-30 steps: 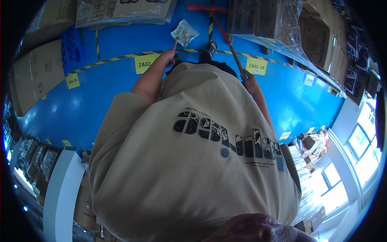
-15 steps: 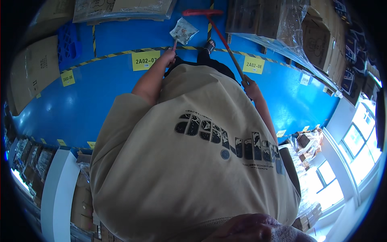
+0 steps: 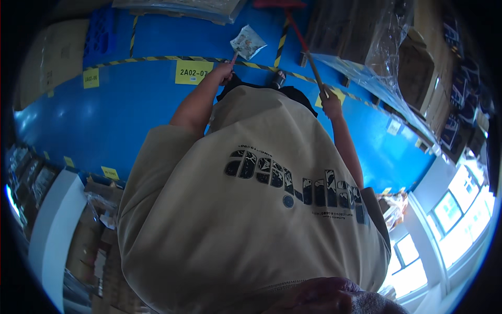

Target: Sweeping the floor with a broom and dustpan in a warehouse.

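My left hand (image 3: 225, 74) is closed round the handle of a whitish dustpan (image 3: 248, 42), which is held out over the blue floor. Small bits of debris appear to lie in its pan. In my right hand (image 3: 331, 104) is the long handle of a broom (image 3: 297, 32), red at its far part and wooden near my grip. The broom's red head lies at the top edge of the view, partly cut off, ahead and to the right of the dustpan. My fingers wrap both handles.
Yellow-and-black tape (image 3: 157, 59) crosses the blue floor (image 3: 130, 115), beside yellow floor labels (image 3: 192, 72). Wrapped carton stacks (image 3: 345, 31) stand far right, cartons (image 3: 52, 60) and a blue plastic pallet (image 3: 99, 36) far left. My foot (image 3: 279, 78) is near the tape.
The broom head has moved farther ahead and a little right, now partly out of view. My right hand has risen slightly in the view. The dustpan sits slightly farther right.
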A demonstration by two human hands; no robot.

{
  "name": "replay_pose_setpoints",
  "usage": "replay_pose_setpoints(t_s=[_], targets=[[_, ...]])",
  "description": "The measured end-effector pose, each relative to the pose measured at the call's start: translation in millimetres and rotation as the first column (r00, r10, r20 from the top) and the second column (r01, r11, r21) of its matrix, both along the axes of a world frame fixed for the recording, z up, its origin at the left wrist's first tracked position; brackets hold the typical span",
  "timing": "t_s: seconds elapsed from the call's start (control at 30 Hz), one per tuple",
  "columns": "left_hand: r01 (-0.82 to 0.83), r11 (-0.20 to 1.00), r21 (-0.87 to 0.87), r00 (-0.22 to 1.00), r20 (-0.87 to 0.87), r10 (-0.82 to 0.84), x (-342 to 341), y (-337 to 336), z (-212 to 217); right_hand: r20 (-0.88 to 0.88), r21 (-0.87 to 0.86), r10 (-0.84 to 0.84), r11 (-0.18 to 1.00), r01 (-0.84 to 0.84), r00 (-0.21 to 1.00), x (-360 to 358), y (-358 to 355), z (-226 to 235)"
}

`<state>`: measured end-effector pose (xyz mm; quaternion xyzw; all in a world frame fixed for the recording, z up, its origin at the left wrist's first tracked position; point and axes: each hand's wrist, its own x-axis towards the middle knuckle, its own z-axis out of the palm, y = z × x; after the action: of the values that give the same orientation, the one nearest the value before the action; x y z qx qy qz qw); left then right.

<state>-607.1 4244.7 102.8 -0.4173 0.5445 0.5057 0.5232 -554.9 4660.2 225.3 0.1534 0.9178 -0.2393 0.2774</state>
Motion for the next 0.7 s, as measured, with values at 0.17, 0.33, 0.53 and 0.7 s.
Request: replay_pose_setpoints(t_s=[0.17, 0.33, 0.53, 0.7], targets=[[-0.14, 0.986, -0.091, 0.99, -0.018, 0.139, 32, 34, 12, -0.14, 0.085, 0.256, 0.965, -0.246, 0.956, -92, 29, -44], [-0.299, 0.949, -0.104, 0.952, 0.03, 0.303, 68, 62, 9, -0.083, 0.099, 0.356, 0.932, -0.348, 0.931, -129, 49, -45], [-0.402, 0.914, -0.05, 0.914, 0.04, 0.404, 95, 98, 20, 0.027, 0.125, 0.487, 0.865, -0.487, 0.873, -69, 112, -15], [-0.479, 0.875, -0.068, 0.877, 0.012, 0.481, 118, 117, 24, 0.042, 0.043, 0.505, 0.861, -0.506, 0.862, -8, 151, 9]])
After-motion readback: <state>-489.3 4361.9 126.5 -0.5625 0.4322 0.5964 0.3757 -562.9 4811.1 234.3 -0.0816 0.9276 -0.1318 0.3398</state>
